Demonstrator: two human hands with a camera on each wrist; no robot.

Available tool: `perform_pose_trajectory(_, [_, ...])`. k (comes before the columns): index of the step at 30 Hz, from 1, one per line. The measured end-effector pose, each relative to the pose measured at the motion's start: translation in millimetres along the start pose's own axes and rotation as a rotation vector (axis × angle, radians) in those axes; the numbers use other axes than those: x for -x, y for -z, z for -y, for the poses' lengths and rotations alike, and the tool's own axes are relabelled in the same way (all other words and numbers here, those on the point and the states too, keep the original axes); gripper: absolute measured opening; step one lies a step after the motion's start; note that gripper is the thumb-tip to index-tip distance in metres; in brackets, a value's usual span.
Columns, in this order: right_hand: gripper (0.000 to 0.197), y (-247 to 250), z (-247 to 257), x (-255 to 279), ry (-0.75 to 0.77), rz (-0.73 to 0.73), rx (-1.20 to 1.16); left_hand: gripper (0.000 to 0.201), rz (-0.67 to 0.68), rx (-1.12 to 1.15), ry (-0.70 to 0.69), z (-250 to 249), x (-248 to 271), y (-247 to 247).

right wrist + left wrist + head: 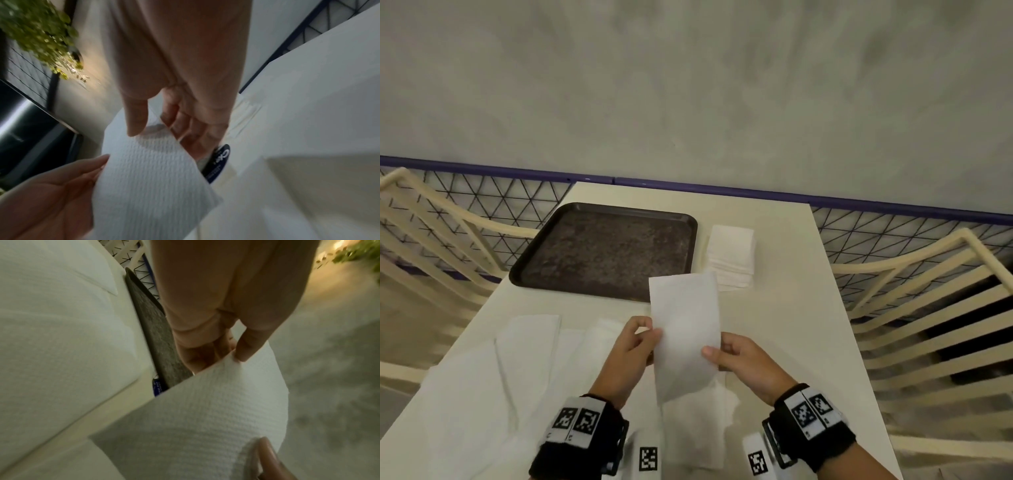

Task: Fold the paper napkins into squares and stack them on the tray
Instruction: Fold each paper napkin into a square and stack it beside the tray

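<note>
Napkin (pixel 686 334) is the white paper piece held up in the air over the near middle of the table (pixel 784 329). It is long and thin, like a sheet folded in half, and it stands nearly upright. The left hand (pixel 632 356) pinches its left edge between thumb and fingertips. The right hand (pixel 744 363) pinches its right edge the same way, with the thumb lying flat on the front of the paper. In the left wrist view the thumb and a finger of the left hand (pixel 207 331) press together on the top edge of the bumpy paper (pixel 216 410). In the right wrist view the thumb of the right hand (pixel 180 100) sits on the paper (pixel 152 178) and the other fingers curl behind it. A dark tray (pixel 606 250) lies on the far left part of the table, and the top corner of the held paper shows in front of its near right corner. A stack of folded napkins (pixel 731 257) sits just to the right of the tray, on the table. More open white napkins (pixel 482 377) lie flat on the near left part of the table. Both wrists wear black bands (pixel 582 435) with black and white square marks. Pale slatted chairs (pixel 928 308) stand on both sides of the table.
</note>
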State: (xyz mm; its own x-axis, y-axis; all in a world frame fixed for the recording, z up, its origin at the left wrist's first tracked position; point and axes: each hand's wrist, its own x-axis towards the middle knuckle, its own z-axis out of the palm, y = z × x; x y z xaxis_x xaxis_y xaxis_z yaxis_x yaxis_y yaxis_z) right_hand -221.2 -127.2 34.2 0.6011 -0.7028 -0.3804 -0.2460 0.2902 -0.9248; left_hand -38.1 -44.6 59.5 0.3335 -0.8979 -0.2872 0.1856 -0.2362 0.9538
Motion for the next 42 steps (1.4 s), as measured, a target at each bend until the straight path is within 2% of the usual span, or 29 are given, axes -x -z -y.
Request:
perform_pose_trajectory(3, [0.024, -5, 16, 11, 0.072, -0.023, -0.106, 0.005, 0.033, -0.019, -0.063, -12, 8, 0])
perform_pose_trajectory(7, [0.025, -12, 36, 24, 0.150, -0.020, -0.149, 0.023, 0.105, -0.085, -0.109, -25, 23, 0])
perform_pose_trajectory(16, [0.022, -19, 52, 40, 0.271, -0.020, -0.169, 0.022, 0.113, -0.162, -0.195, -42, 49, 1])
perform_pose_trajectory(21, [0.022, -17, 57, 46, 0.295, 0.016, -0.193, 0.029, 0.101, -0.118, -0.171, -44, 54, 2])
perform_pose_trajectory(23, [0.023, -17, 56, 46, 0.306, 0.008, -0.148, 0.031, 0.112, -0.051, -0.138, -45, 55, 2])
perform_pose_trajectory(26, [0.050, -18, 54, 45, 0.333, 0.004, -0.066, 0.031, 0.141, -0.034, -0.120, -48, 58, 2])
perform_pose_trajectory(28, [0.057, -17, 55, 46, 0.350, 0.002, -0.024, 0.030, 0.156, -0.036, -0.123, -50, 60, 2])
perform_pose_trajectory(32, [0.057, -17, 58, 48, 0.398, 0.002, 0.038, 0.029, 0.181, 0.018, -0.102, -54, 62, 2])
perform_pose_trajectory(35, [0.058, -17, 60, 47, 0.420, -0.017, 0.052, 0.018, 0.201, 0.145, -0.091, -56, 61, 5])
perform_pose_trajectory(36, [0.058, -18, 60, 46, 0.429, -0.020, 0.058, 0.021, 0.209, 0.160, -0.097, -56, 61, 5])
perform_pose_trajectory(39, [0.060, -18, 60, 45, 0.465, -0.039, 0.111, 0.023, 0.137, 0.073, -0.142, -55, 60, 4])
perform_pose_trajectory(42, [0.056, -20, 62, 45, 0.500, -0.068, 0.192, 0.013, 0.076, 0.010, -0.186, -56, 60, 0])
